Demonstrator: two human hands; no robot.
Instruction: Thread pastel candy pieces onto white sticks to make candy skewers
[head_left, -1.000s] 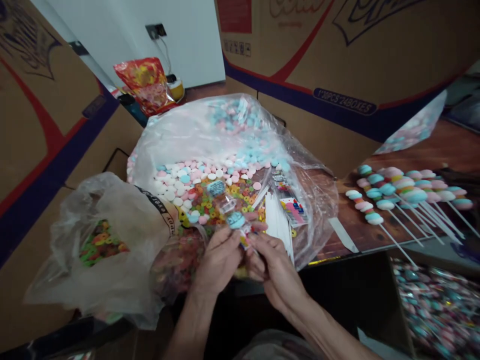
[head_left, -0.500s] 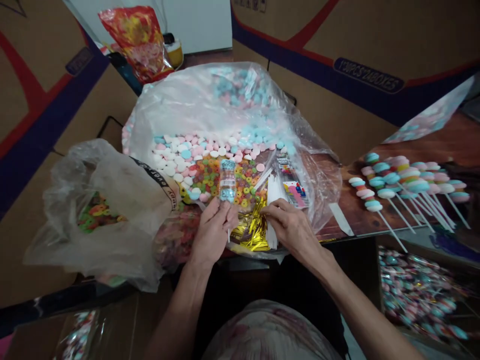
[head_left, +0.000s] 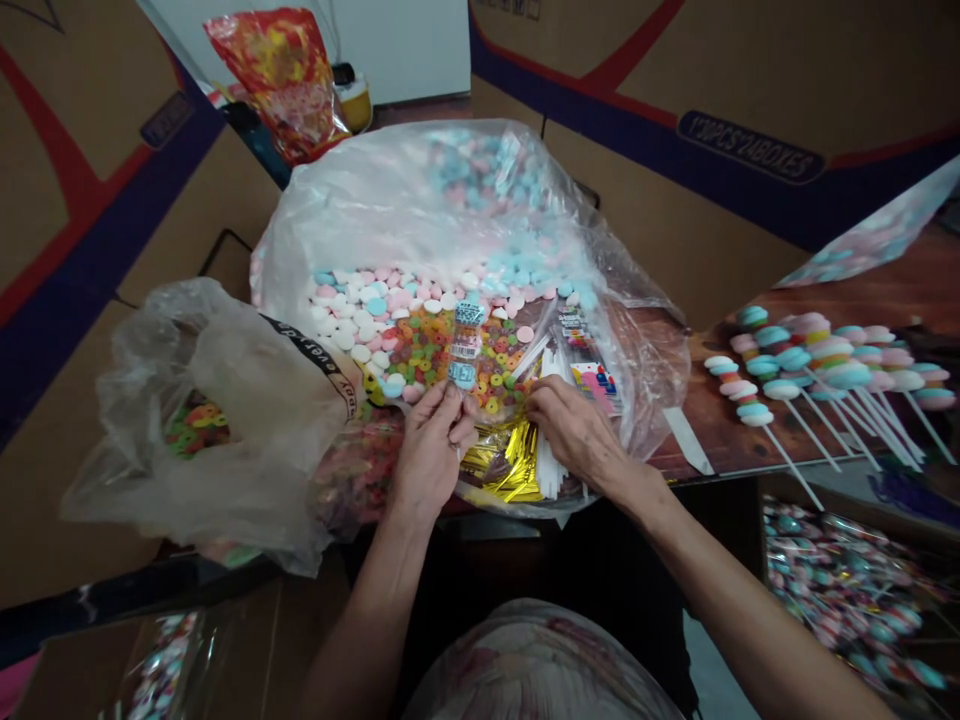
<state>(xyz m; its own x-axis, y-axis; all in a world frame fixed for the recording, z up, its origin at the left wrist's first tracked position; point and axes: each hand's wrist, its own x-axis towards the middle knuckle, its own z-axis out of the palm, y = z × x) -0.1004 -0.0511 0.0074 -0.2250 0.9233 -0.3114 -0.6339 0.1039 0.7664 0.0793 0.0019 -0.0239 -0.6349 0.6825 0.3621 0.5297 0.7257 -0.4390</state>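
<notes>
Plastic-wrapped candy stick (head_left: 466,345) sits at one o'clock of your left hand (head_left: 429,435), which pinches its lower end: likely light, slick, crushable; grip there. Your right hand (head_left: 581,435) curls by gold ties (head_left: 514,468); pinch unclear.

A wrapped candy stick (head_left: 465,345), blue at both ends, points up in the middle of the frame. Shiny gold twist ties (head_left: 516,468) lie in a messy pile lower down.
</notes>
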